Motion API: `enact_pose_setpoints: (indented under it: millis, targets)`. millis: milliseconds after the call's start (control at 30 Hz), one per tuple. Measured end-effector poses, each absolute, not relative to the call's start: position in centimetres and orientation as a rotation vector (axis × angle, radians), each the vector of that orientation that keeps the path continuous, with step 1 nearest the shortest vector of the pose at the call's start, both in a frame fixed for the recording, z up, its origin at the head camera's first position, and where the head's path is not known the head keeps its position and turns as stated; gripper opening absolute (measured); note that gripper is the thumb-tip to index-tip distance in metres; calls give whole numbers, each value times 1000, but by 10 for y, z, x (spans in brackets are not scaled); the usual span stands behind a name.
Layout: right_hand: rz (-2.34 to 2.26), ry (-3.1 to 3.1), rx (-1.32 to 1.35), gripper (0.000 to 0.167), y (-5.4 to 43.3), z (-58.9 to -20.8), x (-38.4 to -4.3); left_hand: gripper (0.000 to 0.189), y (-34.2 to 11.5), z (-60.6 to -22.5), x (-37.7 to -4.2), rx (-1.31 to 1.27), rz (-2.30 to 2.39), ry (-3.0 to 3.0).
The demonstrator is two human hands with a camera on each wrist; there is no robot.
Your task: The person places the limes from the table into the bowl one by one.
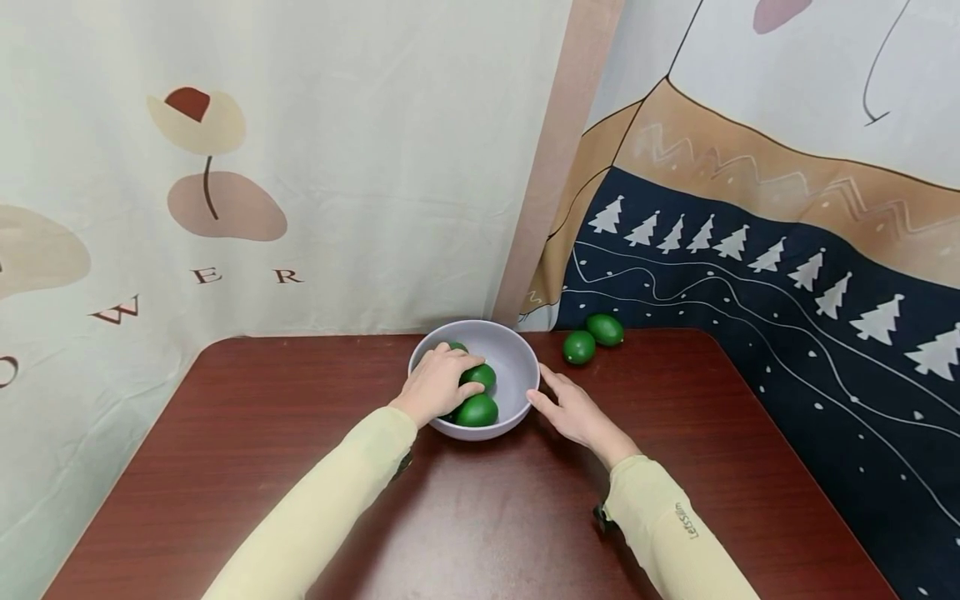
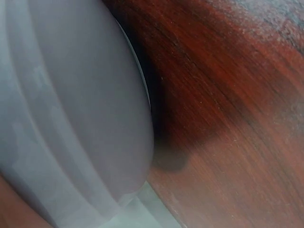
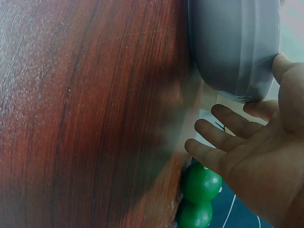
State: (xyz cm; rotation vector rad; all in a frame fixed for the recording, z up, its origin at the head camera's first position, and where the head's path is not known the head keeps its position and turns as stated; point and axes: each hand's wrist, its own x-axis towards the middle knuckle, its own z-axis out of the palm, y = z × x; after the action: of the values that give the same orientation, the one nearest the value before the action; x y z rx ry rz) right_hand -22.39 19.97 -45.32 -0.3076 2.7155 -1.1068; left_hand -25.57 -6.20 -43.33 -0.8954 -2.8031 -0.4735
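A pale purple-grey bowl [image 1: 517, 367] stands near the table's back edge, with several green limes [image 1: 477, 411] inside. My left hand [image 1: 438, 379] reaches in over its left rim. Its thumb and index finger lie either side of one lime [image 1: 483, 377]; the other fingers partly cover the rest. At the bowl's right side, my right hand [image 1: 577, 410] touches the wall with thumb and index finger, its other fingers spread fairly straight. The right wrist view shows that hand [image 3: 256, 147] by the bowl [image 3: 232, 42]. In the left wrist view, the bowl's outer wall [image 2: 90, 104] hides the left fingers.
Two more limes [image 1: 579, 347] lie side by side on the dark red wooden table [image 1: 300, 392], right of the bowl near the back edge. Behind the table hangs a pale curtain [image 1: 375, 167]; a dark patterned cloth [image 1: 750, 292] hangs at the right.
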Motion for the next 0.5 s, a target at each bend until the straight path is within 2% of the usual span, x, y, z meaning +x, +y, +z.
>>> enact_pose_setpoints:
  millis: [500]
  targets:
    - [-1110, 2730, -319, 70, 200, -454, -223, 48, -71, -435, -251, -886, -609, -2700]
